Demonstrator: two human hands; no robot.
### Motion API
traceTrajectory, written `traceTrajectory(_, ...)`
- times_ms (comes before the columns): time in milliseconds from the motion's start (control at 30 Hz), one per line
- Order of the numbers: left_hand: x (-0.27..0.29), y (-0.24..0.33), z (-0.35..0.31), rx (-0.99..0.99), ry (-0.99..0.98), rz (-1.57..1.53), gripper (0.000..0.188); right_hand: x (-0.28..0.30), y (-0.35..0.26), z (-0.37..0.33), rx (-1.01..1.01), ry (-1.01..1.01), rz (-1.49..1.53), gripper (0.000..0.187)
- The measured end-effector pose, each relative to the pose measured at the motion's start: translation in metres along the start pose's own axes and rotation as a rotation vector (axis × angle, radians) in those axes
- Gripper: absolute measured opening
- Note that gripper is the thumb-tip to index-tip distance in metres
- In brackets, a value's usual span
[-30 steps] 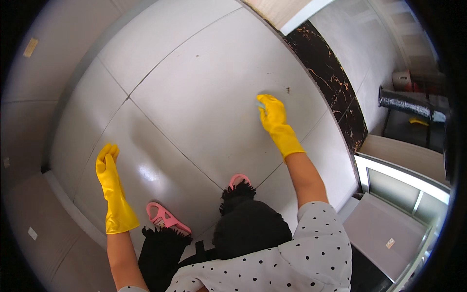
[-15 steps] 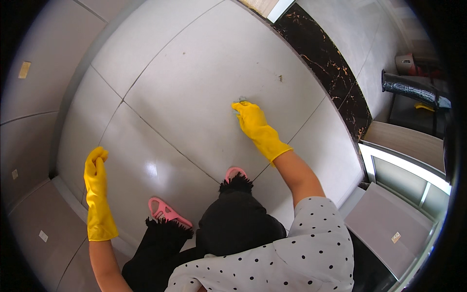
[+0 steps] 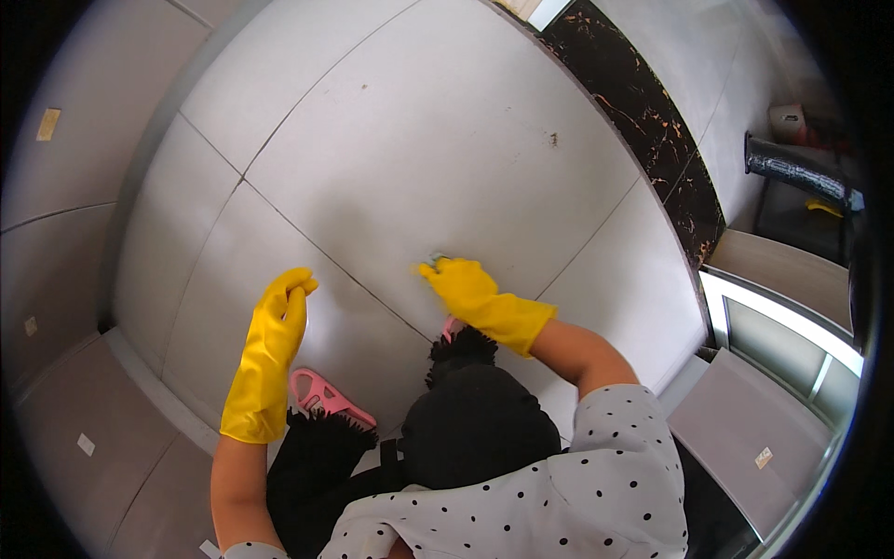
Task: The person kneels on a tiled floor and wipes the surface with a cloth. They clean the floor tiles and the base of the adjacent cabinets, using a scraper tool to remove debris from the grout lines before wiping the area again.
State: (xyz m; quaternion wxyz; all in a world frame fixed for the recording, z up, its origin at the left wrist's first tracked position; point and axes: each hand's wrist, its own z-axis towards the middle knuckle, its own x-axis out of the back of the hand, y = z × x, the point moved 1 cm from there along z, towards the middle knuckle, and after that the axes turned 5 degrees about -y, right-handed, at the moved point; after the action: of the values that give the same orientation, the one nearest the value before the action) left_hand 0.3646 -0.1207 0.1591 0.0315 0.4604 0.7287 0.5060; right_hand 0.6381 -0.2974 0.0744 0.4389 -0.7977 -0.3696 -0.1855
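My right hand, in a yellow rubber glove, presses a small grey-green cloth against the pale floor tiles. Most of the cloth is hidden under the fingers; only a bit of its far edge shows. My left hand, gloved in the same yellow, hovers over the floor to the left. Its fingers are bent and pressed together with the thumb, and nothing shows in them.
Dark crumbs of dirt lie on the tile ahead to the right. Grey cabinet fronts run along the left. A black marbled strip borders the floor on the right, near a white-framed cabinet door. My pink sandals are below.
My right hand has drawn the cloth back toward my knees and slightly left. My left hand has moved right, closer to the right one.
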Motion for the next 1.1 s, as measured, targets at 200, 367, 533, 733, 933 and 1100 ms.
traceTrajectory(200,-0.001,-0.009,0.002,0.026,0.049,-0.209,0.027,-0.036,0.033,-0.026,0.143,0.120,-0.201,0.043)
traceTrajectory(367,-0.001,0.006,0.005,0.008,-0.026,-0.070,0.029,-0.039,0.033,-0.023,0.200,0.160,-0.221,0.040)
traceTrajectory(533,0.005,-0.002,0.012,0.023,0.092,-0.244,0.028,-0.042,0.031,-0.027,0.090,0.111,-0.242,0.034)
traceTrajectory(733,0.010,0.002,0.015,0.014,0.067,-0.215,0.029,-0.033,0.024,-0.024,0.153,0.154,-0.182,0.029)
traceTrajectory(933,0.004,0.016,0.014,0.085,0.095,-0.286,0.029,-0.033,0.009,0.001,0.143,0.137,-0.240,0.035)
traceTrajectory(1100,0.010,0.012,0.014,0.052,0.088,-0.231,0.029,-0.035,0.046,-0.043,0.163,0.096,-0.181,0.034)
